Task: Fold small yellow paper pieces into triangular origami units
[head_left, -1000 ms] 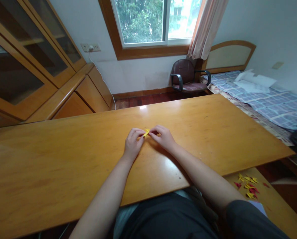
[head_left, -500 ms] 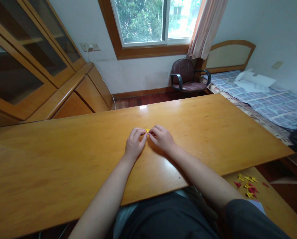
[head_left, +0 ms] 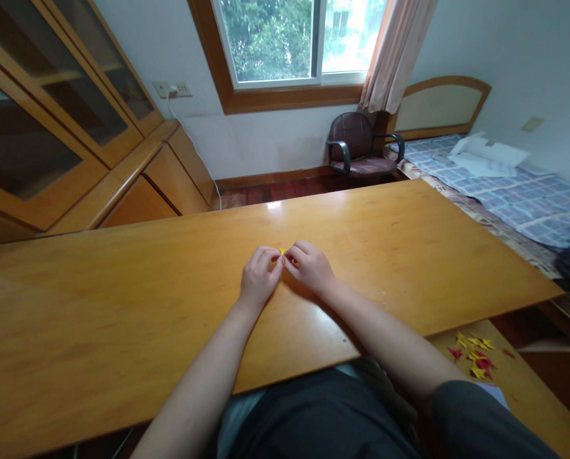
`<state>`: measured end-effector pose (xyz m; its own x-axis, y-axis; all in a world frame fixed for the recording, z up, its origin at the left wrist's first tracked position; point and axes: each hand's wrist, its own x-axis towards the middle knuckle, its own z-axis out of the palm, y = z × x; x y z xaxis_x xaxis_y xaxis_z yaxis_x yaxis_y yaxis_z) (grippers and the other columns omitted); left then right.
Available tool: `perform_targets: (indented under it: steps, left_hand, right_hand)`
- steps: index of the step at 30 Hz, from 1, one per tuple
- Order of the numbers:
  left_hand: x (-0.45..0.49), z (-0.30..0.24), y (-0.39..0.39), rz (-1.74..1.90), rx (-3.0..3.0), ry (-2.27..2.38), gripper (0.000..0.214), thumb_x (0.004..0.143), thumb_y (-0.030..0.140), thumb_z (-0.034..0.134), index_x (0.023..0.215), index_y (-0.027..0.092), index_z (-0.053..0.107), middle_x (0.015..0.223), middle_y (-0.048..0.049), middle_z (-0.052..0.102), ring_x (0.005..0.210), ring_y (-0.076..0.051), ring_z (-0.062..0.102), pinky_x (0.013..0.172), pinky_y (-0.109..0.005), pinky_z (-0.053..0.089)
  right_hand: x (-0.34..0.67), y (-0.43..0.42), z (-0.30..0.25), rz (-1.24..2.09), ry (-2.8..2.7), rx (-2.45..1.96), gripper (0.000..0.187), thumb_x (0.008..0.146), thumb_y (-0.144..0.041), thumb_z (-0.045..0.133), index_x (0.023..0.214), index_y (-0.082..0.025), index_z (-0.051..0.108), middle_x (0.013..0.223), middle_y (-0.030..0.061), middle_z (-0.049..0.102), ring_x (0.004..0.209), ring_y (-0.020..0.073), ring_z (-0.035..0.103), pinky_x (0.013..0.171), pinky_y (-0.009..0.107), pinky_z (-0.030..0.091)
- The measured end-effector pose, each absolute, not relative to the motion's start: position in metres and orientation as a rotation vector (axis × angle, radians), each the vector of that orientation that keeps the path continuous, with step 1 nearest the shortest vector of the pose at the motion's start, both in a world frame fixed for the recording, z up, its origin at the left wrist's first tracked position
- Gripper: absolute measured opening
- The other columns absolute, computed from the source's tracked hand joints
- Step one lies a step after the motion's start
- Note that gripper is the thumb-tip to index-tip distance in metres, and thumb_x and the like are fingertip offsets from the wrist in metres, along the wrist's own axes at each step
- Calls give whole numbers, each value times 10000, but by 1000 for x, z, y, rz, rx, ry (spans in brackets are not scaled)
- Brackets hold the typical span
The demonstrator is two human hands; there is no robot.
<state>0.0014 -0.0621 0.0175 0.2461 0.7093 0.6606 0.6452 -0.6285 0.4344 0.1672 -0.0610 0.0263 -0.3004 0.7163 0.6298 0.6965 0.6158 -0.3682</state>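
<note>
Between my fingertips is a small piece of folded yellow paper (head_left: 282, 252), mostly covered by them. My left hand (head_left: 260, 274) pinches it from the left side, thumb against fingers. From the right, my right hand (head_left: 310, 264) pinches the same paper, its fingertips almost meeting those of the left. Both hands are low over the wooden table (head_left: 146, 306). The exact shape of the paper is too small and too hidden to make out.
Several yellow and red folded paper figures (head_left: 479, 357) lie on a lower wooden surface (head_left: 543, 401) at the right, beside a pale flat item (head_left: 495, 394). Past the table are an armchair (head_left: 359, 146), a bed (head_left: 505, 185) and a glass-door cabinet (head_left: 74, 127).
My right hand has shifted slightly left, closer to the left one. Less of the yellow paper shows between the fingers.
</note>
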Motion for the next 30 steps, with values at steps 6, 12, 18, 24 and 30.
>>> perform_targets:
  steps: [6,12,18,24,30]
  left_hand:
    - [3,18,-63,1322,2448,1343,48,900,199,562,919,203,606,907,-44,640,877,-168,616,821,-301,510]
    - [3,19,-64,1297,2434,1375,57,904,229,563,879,204,607,849,-35,636,811,-165,611,767,-290,502]
    - [0,19,-62,1304,2421,1380,67,902,220,556,861,198,605,823,-29,625,785,-154,607,746,-276,498]
    - [0,19,-62,1319,2399,1359,59,896,213,560,866,194,607,827,-27,626,778,-151,612,738,-273,512]
    - [-2,19,-61,1358,2353,1311,97,893,219,566,967,202,627,870,-31,640,777,-144,636,746,-276,542]
  right_hand:
    - [167,-62,25,-70,-2075,-1126,182,919,-222,524,752,-189,588,769,53,586,736,165,534,685,270,402]
    - [168,-61,24,-23,-2060,-1164,190,926,-237,521,751,-203,584,767,50,586,735,168,529,686,273,401]
    - [171,-59,24,4,-1996,-1218,161,899,-208,539,743,-205,577,759,44,576,729,169,529,681,272,399]
    - [174,-59,25,14,-1965,-1212,164,893,-215,539,732,-203,564,746,38,575,722,166,535,671,271,401]
    - [174,-59,26,58,-1952,-1187,154,894,-206,533,745,-206,572,750,34,583,714,156,538,679,263,418]
